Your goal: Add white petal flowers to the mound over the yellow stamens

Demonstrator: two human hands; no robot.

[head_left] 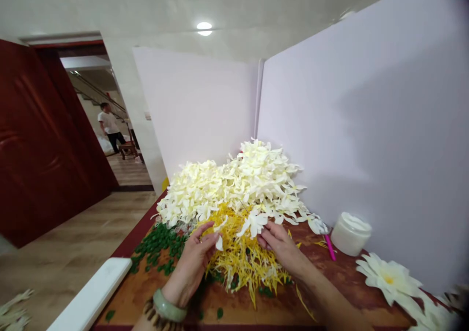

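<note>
Over a heap of yellow stamen strands (252, 267), my right hand (280, 245) pinches a white artificial flower (253, 223) by its edge, petals spread to the left. My left hand (200, 255) is bent with thumb and fingers closed on a white petal piece (219, 243); part of the grip is hidden. Behind both hands rises a large pile of white petals (227, 187). Small green pieces (161, 245) lie scattered to the left of my left hand.
At the right stand a white tub (351, 233) and a pink-handled tool (330, 247) with white matter on its tip. A finished white flower (389, 278) lies nearer. White boards (198, 106) wall the back and right. A person (109, 125) stands beyond the doorway.
</note>
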